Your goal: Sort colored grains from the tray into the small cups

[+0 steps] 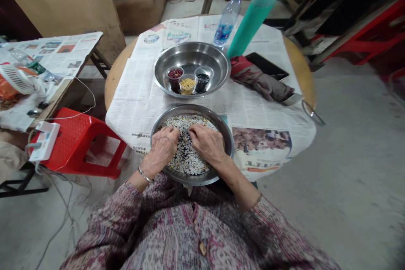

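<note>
A steel basin at the table's near edge holds a mix of white, black and yellow grains. Over its left side is my left hand, with its fingers curled together down at the grains. From the right, my right hand reaches in, thumb and fingers pinched close to the grains. Whatever is between the fingertips of either hand is too small to make out. Just beyond stands a larger steel basin with three clear cups inside: dark red beans, yellow beans and black beans.
Newspaper covers the round table. At its back right are a water bottle, a tall green bottle, a folded umbrella and a dark phone. A red stool carrying a power strip stands left.
</note>
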`<state>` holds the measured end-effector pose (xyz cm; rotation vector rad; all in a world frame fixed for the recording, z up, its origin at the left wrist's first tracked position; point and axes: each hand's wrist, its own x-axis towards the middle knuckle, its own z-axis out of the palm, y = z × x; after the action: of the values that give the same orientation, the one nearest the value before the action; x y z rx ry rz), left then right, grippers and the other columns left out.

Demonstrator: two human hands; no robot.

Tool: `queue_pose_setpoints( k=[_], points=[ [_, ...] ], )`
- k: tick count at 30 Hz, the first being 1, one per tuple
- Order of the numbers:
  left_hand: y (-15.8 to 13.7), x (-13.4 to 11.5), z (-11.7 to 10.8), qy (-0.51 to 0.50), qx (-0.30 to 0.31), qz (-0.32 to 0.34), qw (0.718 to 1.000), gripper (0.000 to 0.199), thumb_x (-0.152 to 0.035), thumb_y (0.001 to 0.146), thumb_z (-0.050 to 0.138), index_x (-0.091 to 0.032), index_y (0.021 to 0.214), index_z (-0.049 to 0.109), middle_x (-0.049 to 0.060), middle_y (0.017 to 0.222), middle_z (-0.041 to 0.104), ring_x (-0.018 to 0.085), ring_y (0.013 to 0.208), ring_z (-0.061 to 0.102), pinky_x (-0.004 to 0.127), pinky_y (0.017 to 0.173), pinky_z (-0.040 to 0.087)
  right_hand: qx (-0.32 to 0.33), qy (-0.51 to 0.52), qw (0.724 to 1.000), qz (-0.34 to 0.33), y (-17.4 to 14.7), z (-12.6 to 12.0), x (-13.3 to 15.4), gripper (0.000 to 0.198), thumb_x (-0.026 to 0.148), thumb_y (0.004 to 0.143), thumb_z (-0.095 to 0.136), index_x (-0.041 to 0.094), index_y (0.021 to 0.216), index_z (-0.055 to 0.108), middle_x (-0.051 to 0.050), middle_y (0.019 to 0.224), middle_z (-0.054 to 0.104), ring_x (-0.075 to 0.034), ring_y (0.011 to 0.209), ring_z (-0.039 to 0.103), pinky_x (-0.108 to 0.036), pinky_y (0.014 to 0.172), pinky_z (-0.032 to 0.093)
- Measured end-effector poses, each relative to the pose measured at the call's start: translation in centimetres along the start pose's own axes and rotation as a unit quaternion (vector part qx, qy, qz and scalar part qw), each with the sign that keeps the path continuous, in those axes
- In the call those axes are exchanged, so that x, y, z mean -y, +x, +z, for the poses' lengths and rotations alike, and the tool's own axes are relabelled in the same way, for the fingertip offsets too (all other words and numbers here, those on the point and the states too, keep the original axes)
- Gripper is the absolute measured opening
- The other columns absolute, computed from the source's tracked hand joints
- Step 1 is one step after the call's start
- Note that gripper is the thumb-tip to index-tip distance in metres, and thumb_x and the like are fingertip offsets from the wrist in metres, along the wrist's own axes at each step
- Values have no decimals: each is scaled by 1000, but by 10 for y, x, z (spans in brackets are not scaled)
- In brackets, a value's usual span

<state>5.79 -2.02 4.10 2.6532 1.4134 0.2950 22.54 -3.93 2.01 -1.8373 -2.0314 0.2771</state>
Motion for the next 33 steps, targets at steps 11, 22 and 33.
queue_pose_setpoints(
  k=[11, 22, 33],
  points=[
    [-8, 6, -7, -23, -39, -9, 999, 11, -14, 96, 52, -20, 93, 60, 3, 92, 63, 17, 90, 58, 29, 81, 48, -45, 28, 998, 20, 0, 0, 2, 22, 23, 98, 43, 21, 94, 65, -6, 97, 73, -19, 82, 65, -30, 65, 34],
    [3, -4, -3, -4, 22, -17, 1000, 16, -17, 97, 51, -19, 86, 63, 5, 91, 64, 19, 90, 58, 32, 85, 47, -40, 37, 998, 11, -1, 0, 1, 21, 23, 96, 45, 20, 93, 66, -6, 96, 74, -20, 84, 65, -29, 68, 37],
    [-1, -4, 4, -12, -7, 11, 1000, 13, -15, 97, 48, -18, 90, 57, 5, 91, 63, 18, 92, 60, 32, 86, 49, -30, 183, 983, 7, 0, 2, -1, 20, 27, 91, 48, 21, 84, 66, -4, 80, 70, -18, 73, 61, -29, 69, 42]
  ],
)
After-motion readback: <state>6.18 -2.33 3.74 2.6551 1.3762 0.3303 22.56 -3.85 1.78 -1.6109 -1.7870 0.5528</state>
